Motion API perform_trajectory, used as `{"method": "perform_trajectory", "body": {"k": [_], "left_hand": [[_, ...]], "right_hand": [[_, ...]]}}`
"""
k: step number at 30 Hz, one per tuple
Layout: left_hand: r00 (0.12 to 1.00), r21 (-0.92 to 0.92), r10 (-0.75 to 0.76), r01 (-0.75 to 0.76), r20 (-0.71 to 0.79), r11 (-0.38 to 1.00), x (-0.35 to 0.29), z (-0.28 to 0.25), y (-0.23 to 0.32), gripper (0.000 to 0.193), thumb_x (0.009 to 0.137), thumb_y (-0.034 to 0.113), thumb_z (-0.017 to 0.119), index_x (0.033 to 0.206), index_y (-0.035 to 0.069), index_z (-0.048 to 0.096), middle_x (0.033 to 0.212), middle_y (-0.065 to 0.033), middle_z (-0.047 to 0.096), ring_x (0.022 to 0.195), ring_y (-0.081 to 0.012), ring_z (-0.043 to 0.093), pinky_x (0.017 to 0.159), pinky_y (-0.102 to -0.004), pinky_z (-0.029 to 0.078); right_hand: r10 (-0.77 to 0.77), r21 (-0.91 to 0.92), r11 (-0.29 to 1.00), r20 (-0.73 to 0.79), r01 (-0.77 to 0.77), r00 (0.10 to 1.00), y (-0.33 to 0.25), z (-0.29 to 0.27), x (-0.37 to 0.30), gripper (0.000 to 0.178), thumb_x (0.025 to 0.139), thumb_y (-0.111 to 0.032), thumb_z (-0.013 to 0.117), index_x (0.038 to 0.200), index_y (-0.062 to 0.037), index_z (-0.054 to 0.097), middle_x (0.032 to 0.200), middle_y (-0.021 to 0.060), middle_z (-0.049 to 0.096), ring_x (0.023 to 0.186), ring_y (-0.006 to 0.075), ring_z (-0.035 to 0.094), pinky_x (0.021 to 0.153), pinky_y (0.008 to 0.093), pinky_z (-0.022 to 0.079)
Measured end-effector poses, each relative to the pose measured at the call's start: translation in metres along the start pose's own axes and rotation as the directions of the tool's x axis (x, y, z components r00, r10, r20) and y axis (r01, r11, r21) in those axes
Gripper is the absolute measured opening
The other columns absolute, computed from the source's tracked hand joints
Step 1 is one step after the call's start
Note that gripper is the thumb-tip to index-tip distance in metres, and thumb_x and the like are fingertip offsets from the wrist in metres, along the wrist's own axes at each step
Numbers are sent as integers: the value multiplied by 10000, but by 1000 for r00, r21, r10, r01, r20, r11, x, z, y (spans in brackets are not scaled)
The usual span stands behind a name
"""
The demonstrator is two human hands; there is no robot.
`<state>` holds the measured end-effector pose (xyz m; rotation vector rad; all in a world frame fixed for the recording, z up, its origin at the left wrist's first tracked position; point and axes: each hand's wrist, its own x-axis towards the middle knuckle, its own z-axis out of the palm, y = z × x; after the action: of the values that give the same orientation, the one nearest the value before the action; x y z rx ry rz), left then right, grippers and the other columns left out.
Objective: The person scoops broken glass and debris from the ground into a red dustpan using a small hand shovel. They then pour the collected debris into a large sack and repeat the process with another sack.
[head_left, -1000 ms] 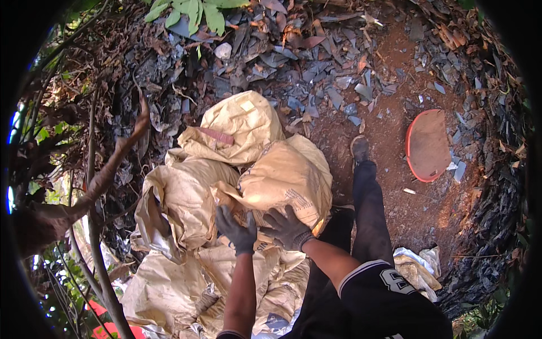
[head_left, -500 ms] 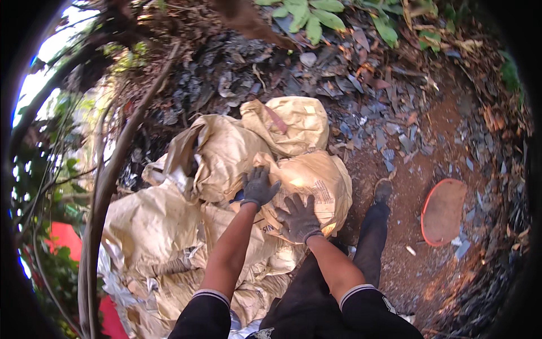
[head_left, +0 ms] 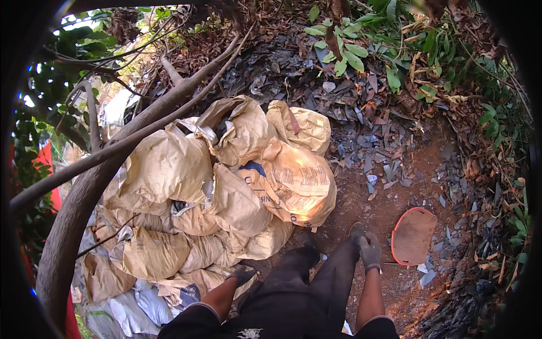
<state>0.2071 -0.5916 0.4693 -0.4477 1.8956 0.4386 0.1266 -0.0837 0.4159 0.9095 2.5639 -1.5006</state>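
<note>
A: Where does the person keep either hand; is anything in them?

B: The left hand (head_left: 241,275), gloved, hangs low by the person's left thigh; its fingers are too dark to read, so whether they close round anything cannot be told; the right hand (head_left: 370,250), gloved too, hangs beside the right leg, its fingers loosely extended, nothing seen in it.

A: And what lies closest to each?

B: A low sack (head_left: 210,278) lies at nine o'clock from the left hand; the two overlap in view, though touching or apart cannot be told; a red-rimmed pan (head_left: 414,236) lies on the ground between two and three o'clock from the right hand, clear of it, its long axis running from one to seven.

A: Then the printed sack (head_left: 302,181)?

B: It bulges at the heap's edge, one o'clock from the left hand, between ten and eleven from the right; neither touches it, and the right looks slightly nearer; its length seems to slope from eleven to five; beyond, at twelve o'clock, sits a sack with a reddish strip (head_left: 309,129); grey shards (head_left: 368,164) litter the ground past its right side.
</note>
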Motion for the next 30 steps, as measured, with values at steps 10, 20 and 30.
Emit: {"method": "perform_trajectory", "body": {"k": [10, 20, 30], "left_hand": [[873, -554, -209, -82, -441, 828, -67, 149, -17, 559, 902, 468, 643, 1167, -24, 627, 1120, -234, 682, 1074, -345, 650, 931, -430, 489], [797, -725, -348, -156, -494, 671, -119, 317, 61, 525, 896, 445, 644, 1205, 22, 600, 1148, -223, 674, 1100, -370, 647, 924, -444, 497], [711, -985, -684, 75, 163, -157, -181, 551, 59, 700, 889, 489, 599, 1289, -83, 546, 1275, -282, 601, 1219, -374, 569, 1029, -411, 436]], "right_hand": [[152, -451, 582, 878, 677, 455, 252, -144, -179, 305, 927, -276, 468, 1101, -102, 647, 965, 133, 706, 981, 270, 671, 789, 427, 541], [526, -241, 843, 557, -481, 643, 163, -168, -43, 239, 903, -304, 623, 1056, -124, 592, 778, 18, 588, 588, 145, 560, 448, 315, 416], [487, -589, 802, 545, -102, 682, 14, -128, -28, 233, 944, -287, 593, 1082, -102, 562, 839, 33, 592, 596, 155, 572, 459, 338, 411]]}}
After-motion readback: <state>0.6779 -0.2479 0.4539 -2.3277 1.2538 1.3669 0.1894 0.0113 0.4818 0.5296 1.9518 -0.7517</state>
